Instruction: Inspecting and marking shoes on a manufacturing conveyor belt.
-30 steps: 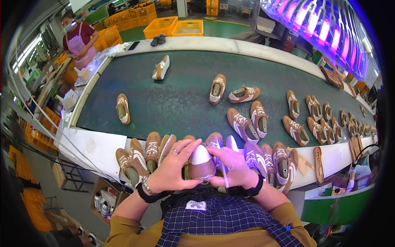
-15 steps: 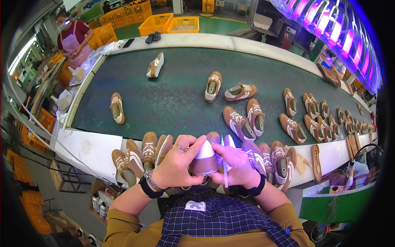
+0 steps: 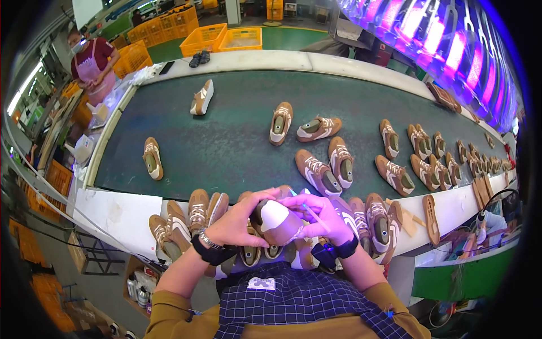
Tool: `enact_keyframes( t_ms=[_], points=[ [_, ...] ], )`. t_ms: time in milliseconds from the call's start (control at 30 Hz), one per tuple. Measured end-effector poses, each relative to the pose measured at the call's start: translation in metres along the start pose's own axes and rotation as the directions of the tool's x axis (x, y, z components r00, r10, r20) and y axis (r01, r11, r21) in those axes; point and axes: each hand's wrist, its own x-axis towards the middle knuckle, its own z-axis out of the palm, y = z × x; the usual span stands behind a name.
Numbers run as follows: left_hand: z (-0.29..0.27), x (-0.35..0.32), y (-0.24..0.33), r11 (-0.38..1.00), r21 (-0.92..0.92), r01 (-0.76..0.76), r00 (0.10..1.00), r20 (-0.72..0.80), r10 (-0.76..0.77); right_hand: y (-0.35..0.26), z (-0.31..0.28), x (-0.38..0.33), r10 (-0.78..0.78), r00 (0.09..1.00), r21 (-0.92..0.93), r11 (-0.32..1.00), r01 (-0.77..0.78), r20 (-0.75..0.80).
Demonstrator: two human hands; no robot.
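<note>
Close in front of me is a brown shoe (image 3: pixel 275 216), its white end panel facing up. My left hand (image 3: pixel 234 223) is closed round the shoe's left side. With my right hand (image 3: pixel 326 219) I grip a slim whitish pen-like stick (image 3: pixel 311 213), slanting between the fingers. That hand's fingertips also rest against the shoe's right side. The stick's far tip looks bluish and lies by the shoe's upper edge. Part of the shoe is covered by my fingers.
Several brown-and-white shoes (image 3: pixel 197 209) line the white near ledge (image 3: pixel 116 209). More, like one pair (image 3: pixel 316 169), stand on the green conveyor belt (image 3: pixel 237 124). A glowing purple lamp (image 3: pixel 446 45) hangs at upper right. Beyond the belt's left end stands a person (image 3: pixel 95 68) in a pink apron.
The shoe has been tilted, with its white panel now turned toward the upper left. The stick has swung from nearly upright to a slant. My view has shifted slightly.
</note>
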Motion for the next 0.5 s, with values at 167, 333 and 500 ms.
enact_keyframes(
  t_ms=[167,333,500],
  points=[
    [-0.007,0.013,-0.002,0.993,0.107,-0.042,0.985,0.169,0.024,0.009,-0.003,-0.002,-0.014,1.0,0.129,0.992,0.012,0.018],
    [0.012,0.004,0.009,0.958,0.267,-0.107,0.994,0.019,0.105,0.002,-0.003,-0.005,-0.116,0.987,-0.011,0.993,0.115,-0.114],
    [0.015,-0.004,0.022,0.899,0.395,-0.188,0.962,-0.113,0.25,-0.031,0.007,-0.007,-0.152,0.969,0.018,0.987,0.158,-0.196]
  ],
)
